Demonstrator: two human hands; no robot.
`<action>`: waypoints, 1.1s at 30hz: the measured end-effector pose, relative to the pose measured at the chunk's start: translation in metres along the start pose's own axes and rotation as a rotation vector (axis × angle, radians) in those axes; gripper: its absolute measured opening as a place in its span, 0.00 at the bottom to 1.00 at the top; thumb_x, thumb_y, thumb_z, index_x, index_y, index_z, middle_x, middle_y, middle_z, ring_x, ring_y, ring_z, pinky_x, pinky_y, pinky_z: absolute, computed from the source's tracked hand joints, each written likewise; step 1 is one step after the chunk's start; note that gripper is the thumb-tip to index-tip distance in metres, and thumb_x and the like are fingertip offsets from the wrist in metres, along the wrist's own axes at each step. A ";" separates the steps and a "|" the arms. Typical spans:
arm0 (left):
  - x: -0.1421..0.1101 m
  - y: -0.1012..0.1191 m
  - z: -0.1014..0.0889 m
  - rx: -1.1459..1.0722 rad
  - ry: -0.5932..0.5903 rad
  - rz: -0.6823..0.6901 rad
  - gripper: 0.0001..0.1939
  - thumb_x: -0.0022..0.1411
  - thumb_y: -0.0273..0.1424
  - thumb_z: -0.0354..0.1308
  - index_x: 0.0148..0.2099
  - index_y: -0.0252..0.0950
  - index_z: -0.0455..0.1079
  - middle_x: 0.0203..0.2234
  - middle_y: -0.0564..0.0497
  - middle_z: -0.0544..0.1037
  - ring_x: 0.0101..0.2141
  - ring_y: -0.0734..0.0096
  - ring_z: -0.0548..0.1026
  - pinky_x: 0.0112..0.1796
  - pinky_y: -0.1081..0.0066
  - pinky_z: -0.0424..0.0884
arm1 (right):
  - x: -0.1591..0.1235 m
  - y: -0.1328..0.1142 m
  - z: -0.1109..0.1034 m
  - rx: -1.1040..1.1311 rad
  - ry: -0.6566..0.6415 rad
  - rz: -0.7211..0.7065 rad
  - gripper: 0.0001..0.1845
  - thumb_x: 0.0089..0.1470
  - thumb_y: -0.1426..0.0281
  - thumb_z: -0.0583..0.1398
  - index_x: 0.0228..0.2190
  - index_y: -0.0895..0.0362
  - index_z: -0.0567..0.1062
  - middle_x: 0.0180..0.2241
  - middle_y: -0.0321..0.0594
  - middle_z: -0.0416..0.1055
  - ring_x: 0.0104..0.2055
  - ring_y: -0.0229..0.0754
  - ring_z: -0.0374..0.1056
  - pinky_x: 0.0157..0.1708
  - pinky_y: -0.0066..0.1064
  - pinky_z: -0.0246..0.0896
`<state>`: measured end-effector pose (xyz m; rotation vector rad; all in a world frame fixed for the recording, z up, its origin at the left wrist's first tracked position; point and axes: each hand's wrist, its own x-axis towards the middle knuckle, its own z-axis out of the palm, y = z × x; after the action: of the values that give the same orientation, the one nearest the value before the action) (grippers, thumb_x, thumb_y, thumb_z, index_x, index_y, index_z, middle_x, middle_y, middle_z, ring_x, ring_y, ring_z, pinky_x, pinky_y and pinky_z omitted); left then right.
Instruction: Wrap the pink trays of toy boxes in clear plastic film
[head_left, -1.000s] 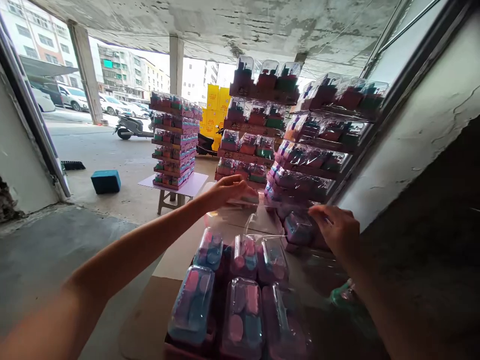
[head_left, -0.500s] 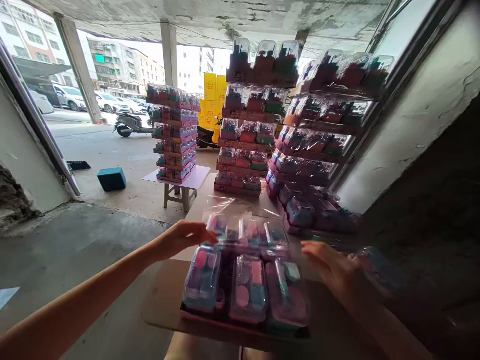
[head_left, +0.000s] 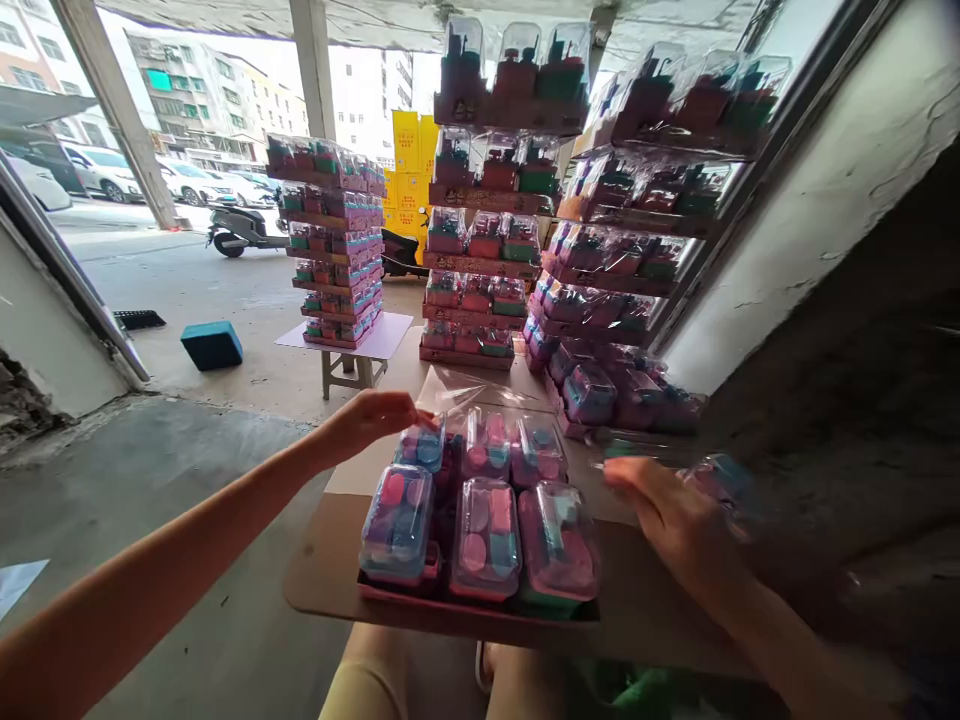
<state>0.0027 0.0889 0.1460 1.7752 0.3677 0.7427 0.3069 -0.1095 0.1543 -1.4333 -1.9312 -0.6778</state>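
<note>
In front of me a shallow cardboard tray (head_left: 480, 607) holds two rows of clear plastic boxes (head_left: 486, 540) with pink, purple and teal pieces inside. A thin clear plastic film (head_left: 457, 388) rises at the tray's back edge. My left hand (head_left: 382, 412) is at the back left corner, its fingertips pinched on the film's edge. To the right of the tray, my right hand (head_left: 667, 505) is held in the air with fingers pressed together. A small pale bit shows at its fingertips, too blurred to name.
The tray sits on a brown board (head_left: 322, 560) above my knees. Tall stacks of filled trays stand ahead (head_left: 480, 255) and at right (head_left: 622, 270). Another stack (head_left: 337, 240) is on a stool at left. A teal block (head_left: 212, 345) lies on the floor.
My view has tipped down and shifted a little. The film has dropped from across the back boxes toward the tray's far edge. My right hand's fingers look more closed.
</note>
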 end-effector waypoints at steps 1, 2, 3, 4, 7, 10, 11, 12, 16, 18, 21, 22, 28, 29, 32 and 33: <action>-0.012 -0.004 0.001 0.022 -0.030 -0.019 0.14 0.58 0.41 0.58 0.30 0.34 0.70 0.36 0.46 0.81 0.48 0.59 0.74 0.53 0.59 0.62 | -0.014 -0.009 -0.001 -0.006 -0.016 -0.054 0.10 0.60 0.72 0.50 0.34 0.54 0.71 0.30 0.36 0.76 0.33 0.38 0.74 0.33 0.27 0.70; -0.023 -0.006 0.001 0.051 -0.046 -0.035 0.14 0.59 0.41 0.57 0.31 0.34 0.71 0.36 0.46 0.81 0.49 0.58 0.73 0.54 0.58 0.61 | -0.026 -0.016 -0.001 -0.013 -0.027 -0.096 0.10 0.60 0.74 0.50 0.35 0.54 0.70 0.31 0.36 0.76 0.33 0.37 0.74 0.34 0.25 0.69; -0.033 -0.007 0.002 0.083 -0.053 -0.048 0.14 0.60 0.40 0.55 0.33 0.35 0.72 0.37 0.47 0.81 0.49 0.58 0.73 0.55 0.57 0.59 | -0.037 -0.022 -0.002 -0.016 -0.034 -0.115 0.10 0.60 0.76 0.50 0.36 0.55 0.70 0.31 0.36 0.75 0.33 0.36 0.74 0.35 0.24 0.69; -0.043 -0.007 0.004 0.115 -0.060 -0.060 0.13 0.62 0.39 0.54 0.34 0.35 0.73 0.37 0.47 0.81 0.49 0.59 0.72 0.57 0.57 0.57 | -0.046 -0.027 -0.003 -0.008 -0.035 -0.111 0.10 0.59 0.77 0.50 0.36 0.55 0.70 0.31 0.36 0.75 0.33 0.35 0.73 0.35 0.24 0.69; -0.066 -0.002 0.008 0.191 -0.088 -0.084 0.13 0.63 0.38 0.52 0.34 0.36 0.73 0.38 0.48 0.80 0.49 0.59 0.73 0.60 0.56 0.49 | -0.067 -0.037 -0.006 0.061 -0.053 -0.056 0.11 0.59 0.77 0.50 0.38 0.55 0.70 0.31 0.38 0.74 0.34 0.35 0.73 0.37 0.23 0.69; -0.081 0.001 0.011 0.209 -0.130 -0.100 0.12 0.63 0.37 0.53 0.34 0.37 0.74 0.38 0.49 0.81 0.49 0.59 0.73 0.61 0.56 0.45 | -0.079 -0.047 -0.007 0.170 -0.095 -0.040 0.09 0.59 0.73 0.53 0.41 0.56 0.70 0.39 0.44 0.73 0.40 0.38 0.72 0.39 0.25 0.69; -0.084 0.001 0.012 0.180 -0.139 -0.101 0.12 0.63 0.37 0.53 0.35 0.37 0.74 0.38 0.49 0.81 0.49 0.59 0.73 0.62 0.56 0.45 | -0.081 -0.050 -0.006 0.194 -0.112 -0.048 0.11 0.58 0.69 0.55 0.43 0.56 0.69 0.43 0.47 0.72 0.43 0.40 0.71 0.40 0.27 0.70; -0.085 0.000 0.013 0.130 -0.145 -0.097 0.12 0.63 0.37 0.53 0.35 0.37 0.74 0.38 0.49 0.81 0.50 0.59 0.72 0.62 0.55 0.45 | -0.082 -0.054 -0.003 0.203 -0.123 -0.057 0.17 0.56 0.63 0.57 0.46 0.57 0.68 0.47 0.49 0.70 0.46 0.42 0.70 0.40 0.29 0.70; -0.080 -0.002 0.017 -0.099 -0.166 -0.044 0.12 0.63 0.38 0.53 0.35 0.36 0.73 0.37 0.48 0.81 0.49 0.57 0.73 0.61 0.52 0.45 | -0.075 -0.062 0.010 0.072 -0.109 -0.032 0.27 0.54 0.56 0.58 0.52 0.57 0.65 0.49 0.52 0.68 0.48 0.47 0.69 0.38 0.34 0.70; -0.075 -0.003 0.018 -0.140 -0.186 -0.033 0.12 0.63 0.38 0.54 0.34 0.36 0.72 0.37 0.47 0.81 0.48 0.57 0.74 0.61 0.51 0.42 | -0.069 -0.061 0.013 0.019 -0.078 -0.009 0.18 0.57 0.68 0.57 0.50 0.55 0.67 0.46 0.48 0.72 0.43 0.43 0.71 0.38 0.33 0.69; -0.071 -0.004 0.022 -0.173 -0.229 -0.035 0.12 0.63 0.38 0.54 0.32 0.35 0.71 0.37 0.47 0.81 0.49 0.56 0.73 0.61 0.50 0.37 | -0.060 -0.057 0.010 0.073 -0.014 -0.002 0.12 0.57 0.76 0.54 0.41 0.54 0.72 0.37 0.40 0.75 0.37 0.38 0.72 0.38 0.29 0.68; -0.071 -0.004 0.024 -0.181 -0.251 -0.034 0.12 0.63 0.37 0.54 0.32 0.35 0.71 0.38 0.46 0.81 0.49 0.56 0.73 0.61 0.50 0.36 | -0.059 -0.055 0.007 0.105 0.006 0.005 0.11 0.57 0.77 0.54 0.39 0.54 0.72 0.36 0.39 0.76 0.37 0.37 0.72 0.37 0.28 0.68; -0.074 0.011 0.026 -0.102 -0.436 -0.088 0.13 0.62 0.38 0.54 0.34 0.36 0.74 0.39 0.47 0.80 0.48 0.58 0.74 0.62 0.56 0.37 | -0.070 -0.051 -0.017 0.206 -0.059 -0.050 0.14 0.56 0.80 0.51 0.39 0.55 0.72 0.37 0.40 0.76 0.37 0.36 0.72 0.37 0.24 0.68; -0.072 0.018 0.024 -0.061 -0.501 -0.105 0.15 0.62 0.41 0.53 0.35 0.37 0.75 0.39 0.47 0.80 0.46 0.59 0.75 0.62 0.58 0.40 | -0.074 -0.053 -0.020 0.207 -0.086 -0.073 0.14 0.56 0.79 0.51 0.40 0.55 0.72 0.36 0.40 0.76 0.37 0.36 0.73 0.37 0.24 0.68; -0.058 0.042 0.018 0.071 -0.723 -0.177 0.28 0.59 0.53 0.46 0.46 0.38 0.74 0.41 0.47 0.79 0.43 0.59 0.76 0.58 0.63 0.54 | -0.084 -0.061 -0.024 0.212 -0.116 -0.129 0.15 0.58 0.75 0.48 0.41 0.55 0.72 0.35 0.39 0.77 0.36 0.37 0.73 0.36 0.23 0.69; -0.050 0.048 0.019 0.110 -0.744 -0.179 0.32 0.58 0.56 0.44 0.50 0.38 0.72 0.44 0.48 0.78 0.44 0.58 0.75 0.56 0.64 0.58 | -0.087 -0.064 -0.023 0.215 -0.120 -0.141 0.16 0.59 0.74 0.48 0.41 0.54 0.72 0.35 0.39 0.77 0.35 0.37 0.73 0.35 0.23 0.69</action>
<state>-0.0283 0.0303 0.1723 1.9504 0.0579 -0.0904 0.2675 -0.1994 0.1029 -1.2388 -2.1426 -0.4385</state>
